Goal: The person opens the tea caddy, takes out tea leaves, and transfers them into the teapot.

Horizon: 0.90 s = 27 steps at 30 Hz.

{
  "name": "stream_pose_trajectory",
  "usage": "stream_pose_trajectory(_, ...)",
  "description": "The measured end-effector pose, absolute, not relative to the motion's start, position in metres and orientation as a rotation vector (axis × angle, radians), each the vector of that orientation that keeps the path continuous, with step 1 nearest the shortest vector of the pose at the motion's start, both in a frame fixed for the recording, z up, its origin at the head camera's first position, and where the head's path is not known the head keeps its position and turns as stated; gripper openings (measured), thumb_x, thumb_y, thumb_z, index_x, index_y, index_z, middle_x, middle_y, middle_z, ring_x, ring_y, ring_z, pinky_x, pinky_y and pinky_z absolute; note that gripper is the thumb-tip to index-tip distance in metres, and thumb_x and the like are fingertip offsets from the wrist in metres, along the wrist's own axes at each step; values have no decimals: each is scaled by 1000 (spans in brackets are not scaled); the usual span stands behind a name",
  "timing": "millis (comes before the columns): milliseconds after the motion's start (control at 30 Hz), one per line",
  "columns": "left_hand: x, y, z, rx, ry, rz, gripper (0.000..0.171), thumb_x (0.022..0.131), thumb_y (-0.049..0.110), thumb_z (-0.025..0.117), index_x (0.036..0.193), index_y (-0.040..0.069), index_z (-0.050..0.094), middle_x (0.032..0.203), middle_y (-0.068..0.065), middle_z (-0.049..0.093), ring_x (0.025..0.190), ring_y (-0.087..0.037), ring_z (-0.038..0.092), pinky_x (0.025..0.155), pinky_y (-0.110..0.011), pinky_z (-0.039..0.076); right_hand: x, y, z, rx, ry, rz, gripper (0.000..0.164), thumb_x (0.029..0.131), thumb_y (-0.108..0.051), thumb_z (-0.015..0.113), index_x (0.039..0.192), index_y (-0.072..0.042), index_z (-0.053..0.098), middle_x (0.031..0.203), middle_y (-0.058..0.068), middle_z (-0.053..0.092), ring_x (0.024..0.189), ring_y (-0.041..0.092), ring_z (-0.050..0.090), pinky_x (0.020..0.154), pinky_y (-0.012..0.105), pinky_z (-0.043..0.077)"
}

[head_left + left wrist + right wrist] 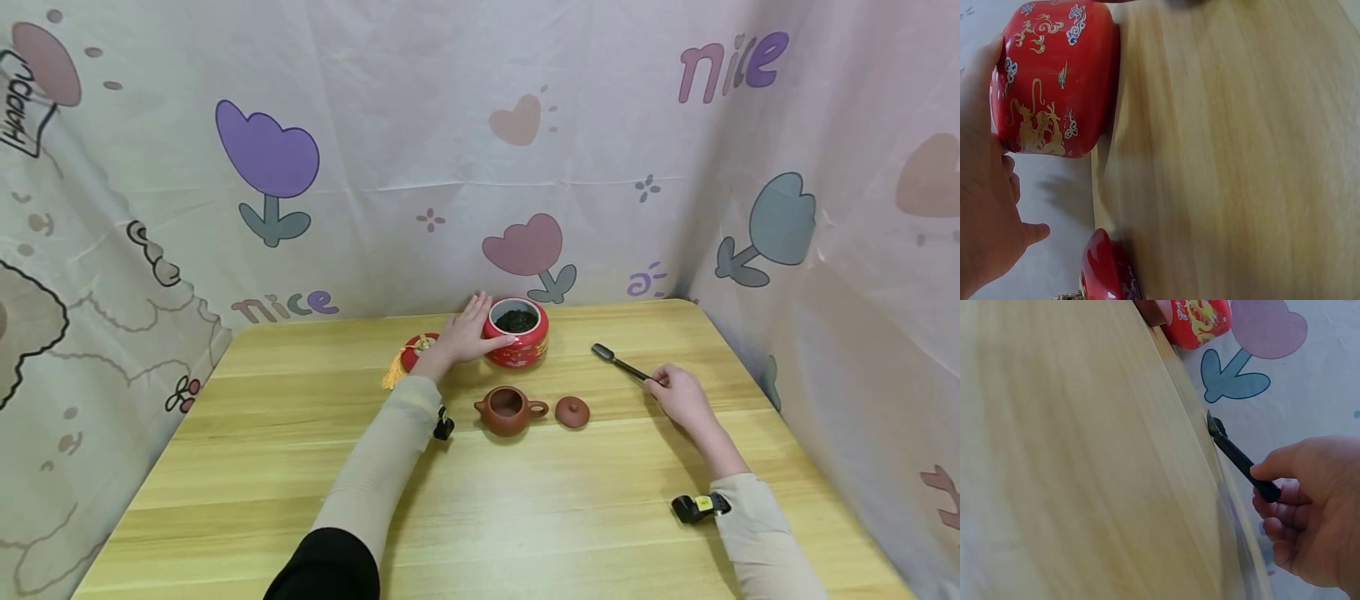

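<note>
My left hand rests against the left side of a red tea jar. Its fingers lie straight along the jar and its thumb reaches over the front rim. Dark tea leaves show inside. Between thumb and fingers, my right hand pinches the handle end of a slim dark tea scoop, its head pointing left toward the jar. In the right wrist view the scoop is tilted, with its tip near the table edge. The left wrist view shows the jar's gold-patterned wall.
In front of the jar stands a brown clay teapot, uncovered, its spout to the left. Its round lid lies just right of it. The red jar lid with a yellow tassel lies left, partly behind my left arm. A printed cloth backs the wooden table.
</note>
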<state>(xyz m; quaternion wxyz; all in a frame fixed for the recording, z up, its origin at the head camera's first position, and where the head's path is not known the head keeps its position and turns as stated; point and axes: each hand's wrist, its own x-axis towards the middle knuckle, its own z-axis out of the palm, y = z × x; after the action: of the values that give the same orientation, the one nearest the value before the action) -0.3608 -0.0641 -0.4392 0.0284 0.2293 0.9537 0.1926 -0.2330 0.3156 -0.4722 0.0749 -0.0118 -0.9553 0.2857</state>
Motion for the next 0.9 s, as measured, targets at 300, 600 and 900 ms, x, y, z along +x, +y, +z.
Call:
stream_pose_trajectory(300,-361,-63,-436,674,2944,519,107,83,80,42,158,12,7,166,-8,3,154,-24,0,117,-65,18,-232,316,-469,-11,-2865,820,23,95,-17,58,97,5,62,91,21,65,84,33,58,74,42,46)
stream_pose_trajectory(600,-355,-63,-429,614,2919,433,104,86,78,39,158,13,5,166,-6,3,154,-23,0,119,-62,15,-229,312,-458,-16,-2830,824,22,96,-17,57,98,5,62,89,19,65,79,28,58,70,36,42)
stream_pose_trajectory(900,-356,-60,-431,616,2911,459,106,85,80,38,158,11,3,166,-8,2,154,-26,-1,118,-64,16,-232,310,-443,53,-2790,791,22,96,-16,59,98,5,63,89,20,65,74,24,56,65,32,41)
